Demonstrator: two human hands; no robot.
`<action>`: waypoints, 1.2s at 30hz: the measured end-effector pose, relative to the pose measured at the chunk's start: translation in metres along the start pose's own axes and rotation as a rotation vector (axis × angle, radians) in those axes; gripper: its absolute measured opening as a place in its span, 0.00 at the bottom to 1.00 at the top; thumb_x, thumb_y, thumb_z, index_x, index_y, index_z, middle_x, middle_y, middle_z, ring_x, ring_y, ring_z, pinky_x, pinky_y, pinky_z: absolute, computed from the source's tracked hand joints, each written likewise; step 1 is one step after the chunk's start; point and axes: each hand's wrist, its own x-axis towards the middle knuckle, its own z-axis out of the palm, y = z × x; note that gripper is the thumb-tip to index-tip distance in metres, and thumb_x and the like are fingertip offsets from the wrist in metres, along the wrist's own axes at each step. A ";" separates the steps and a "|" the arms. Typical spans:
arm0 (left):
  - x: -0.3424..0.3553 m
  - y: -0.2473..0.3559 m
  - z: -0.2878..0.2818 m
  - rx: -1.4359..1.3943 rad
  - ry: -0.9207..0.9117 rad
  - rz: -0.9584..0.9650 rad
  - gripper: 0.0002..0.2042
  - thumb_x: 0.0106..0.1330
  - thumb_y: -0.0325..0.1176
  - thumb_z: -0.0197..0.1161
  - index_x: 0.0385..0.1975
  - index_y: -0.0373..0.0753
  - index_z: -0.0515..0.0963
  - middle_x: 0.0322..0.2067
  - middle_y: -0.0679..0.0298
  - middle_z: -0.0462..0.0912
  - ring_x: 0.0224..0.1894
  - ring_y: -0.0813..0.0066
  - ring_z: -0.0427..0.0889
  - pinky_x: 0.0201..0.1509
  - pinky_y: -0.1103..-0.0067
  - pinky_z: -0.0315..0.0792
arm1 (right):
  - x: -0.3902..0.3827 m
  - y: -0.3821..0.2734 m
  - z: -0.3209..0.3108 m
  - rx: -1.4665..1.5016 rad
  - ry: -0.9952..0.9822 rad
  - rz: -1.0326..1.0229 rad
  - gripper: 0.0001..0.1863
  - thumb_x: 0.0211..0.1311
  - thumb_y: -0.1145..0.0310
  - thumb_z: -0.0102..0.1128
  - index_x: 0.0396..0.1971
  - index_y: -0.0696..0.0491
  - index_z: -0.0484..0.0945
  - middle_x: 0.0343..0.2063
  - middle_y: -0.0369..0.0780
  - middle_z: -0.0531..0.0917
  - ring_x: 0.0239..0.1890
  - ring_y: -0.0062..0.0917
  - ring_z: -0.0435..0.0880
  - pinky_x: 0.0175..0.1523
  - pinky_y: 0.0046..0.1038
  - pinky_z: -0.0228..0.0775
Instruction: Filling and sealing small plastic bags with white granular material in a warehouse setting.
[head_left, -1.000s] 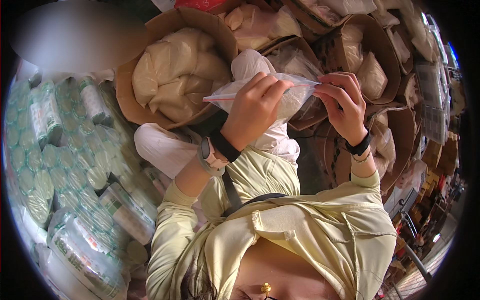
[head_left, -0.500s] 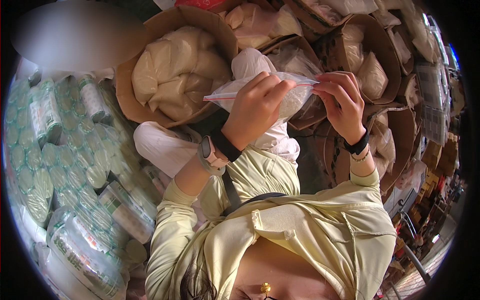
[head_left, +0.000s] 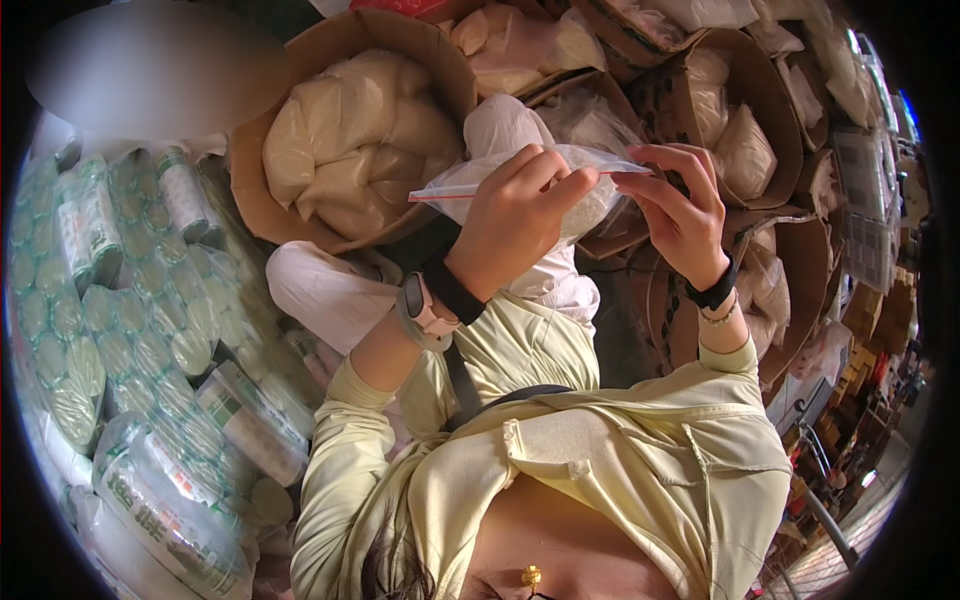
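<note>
A clear zip bag (head_left: 592, 212) with a red line along its seal is held up between my hands, above my knees. Pale contents show inside, too blurred to name. My left hand (head_left: 515, 212) is closed around the seal edge, left of its middle, thumb laid along the strip toward the right. My right hand (head_left: 682, 205) pinches the bag's right corner between thumb and fingertips, with the other fingers curled. Part of the bag is hidden behind my left hand. The seal's left end sticks out past my left knuckles.
An open cardboard carton (head_left: 255, 190) full of bags of pale powder stands ahead left. More cartons (head_left: 790, 185) with similar bags crowd the right. Stacked wrapped cylindrical containers (head_left: 130, 330) with greenish sides fill the left. Metal rails (head_left: 830, 525) stand at lower right.
My left thumb has slid slightly right along the seal, toward my right fingertips. My right hand has shifted a little left, its fingers more curled. The bag stays in both hands.
</note>
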 end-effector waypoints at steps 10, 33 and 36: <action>0.000 -0.002 0.002 0.051 0.025 0.032 0.16 0.46 0.18 0.58 0.37 0.38 0.72 0.25 0.62 0.70 0.32 0.64 0.74 0.37 0.72 0.73 | 0.002 -0.004 -0.002 0.001 0.027 -0.006 0.17 0.38 0.81 0.67 0.32 0.47 0.84 0.41 0.36 0.80 0.41 0.32 0.77 0.45 0.29 0.72; 0.000 0.000 0.004 0.013 0.074 -0.022 0.10 0.53 0.18 0.59 0.35 0.37 0.76 0.26 0.59 0.74 0.31 0.60 0.74 0.36 0.70 0.71 | -0.007 -0.001 -0.001 -0.109 0.203 0.064 0.13 0.36 0.78 0.73 0.26 0.51 0.83 0.38 0.37 0.82 0.38 0.30 0.78 0.42 0.27 0.71; 0.000 0.000 0.005 0.010 0.080 -0.019 0.09 0.54 0.18 0.59 0.34 0.36 0.76 0.26 0.59 0.74 0.31 0.60 0.75 0.36 0.71 0.70 | -0.006 -0.002 -0.002 -0.102 0.199 0.058 0.13 0.36 0.78 0.72 0.26 0.50 0.83 0.38 0.37 0.82 0.38 0.30 0.78 0.41 0.27 0.71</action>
